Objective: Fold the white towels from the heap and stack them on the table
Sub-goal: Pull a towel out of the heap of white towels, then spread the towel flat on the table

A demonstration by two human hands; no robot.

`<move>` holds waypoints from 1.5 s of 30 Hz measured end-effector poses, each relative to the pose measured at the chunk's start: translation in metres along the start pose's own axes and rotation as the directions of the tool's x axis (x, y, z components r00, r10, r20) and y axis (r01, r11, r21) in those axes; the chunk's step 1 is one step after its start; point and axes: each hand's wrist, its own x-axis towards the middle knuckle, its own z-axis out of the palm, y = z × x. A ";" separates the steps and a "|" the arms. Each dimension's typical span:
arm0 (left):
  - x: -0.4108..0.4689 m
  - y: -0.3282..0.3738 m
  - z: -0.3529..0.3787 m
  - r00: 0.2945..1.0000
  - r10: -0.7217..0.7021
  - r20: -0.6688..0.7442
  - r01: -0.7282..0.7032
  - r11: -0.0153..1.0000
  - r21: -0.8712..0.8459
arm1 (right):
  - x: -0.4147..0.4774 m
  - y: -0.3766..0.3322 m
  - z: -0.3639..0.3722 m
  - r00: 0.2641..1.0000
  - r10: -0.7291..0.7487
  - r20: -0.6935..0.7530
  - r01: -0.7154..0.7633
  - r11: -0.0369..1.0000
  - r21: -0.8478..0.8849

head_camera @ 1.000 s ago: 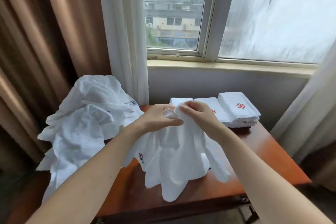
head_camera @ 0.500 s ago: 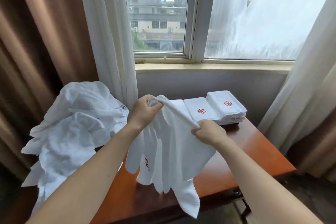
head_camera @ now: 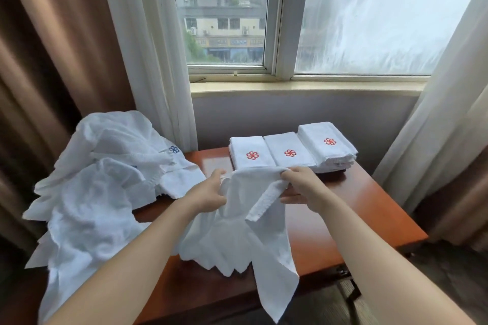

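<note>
A crumpled white towel [head_camera: 237, 240] hangs over the wooden table [head_camera: 369, 219] between my two hands. My left hand [head_camera: 204, 196] grips its upper edge on the left. My right hand [head_camera: 303, 188] pinches the same edge on the right, and a hemmed strip folds down beside it. One corner dangles past the table's front edge. A heap of unfolded white towels [head_camera: 100, 187] lies on the table's left end and spills over it. Folded white towels with red flower logos [head_camera: 287, 153] sit in stacks at the back of the table.
A wall and window sill [head_camera: 303, 86] rise just behind the table. White sheer curtains [head_camera: 155, 47] and brown drapes [head_camera: 52, 47] hang at the left, and more curtain [head_camera: 435, 140] hangs at the right. Bare tabletop shows to the right of my hands.
My hands have moved lower and level with each other, spreading the towel's top edge between them. The view has shifted so all the folded stacks show.
</note>
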 end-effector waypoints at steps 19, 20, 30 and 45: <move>0.033 -0.017 -0.005 0.837 -0.423 -0.347 0.188 0.818 -0.543 | 0.038 -0.014 -0.012 0.940 0.033 -0.340 0.207 0.737 0.644; 0.036 -0.011 -0.009 0.820 -0.428 -0.379 0.126 0.781 -0.611 | 0.040 -0.016 -0.013 0.937 0.020 -0.350 0.220 0.745 0.630; 0.044 0.043 -0.039 0.578 -0.289 -0.763 -0.217 0.847 -0.485 | 0.057 -0.035 -0.031 0.751 -0.316 -0.580 0.494 0.852 0.175; 0.001 0.002 -0.016 0.588 -0.070 -0.806 -0.017 0.995 -0.098 | 0.027 -0.005 -0.029 0.819 -0.419 -0.393 0.227 0.865 -0.447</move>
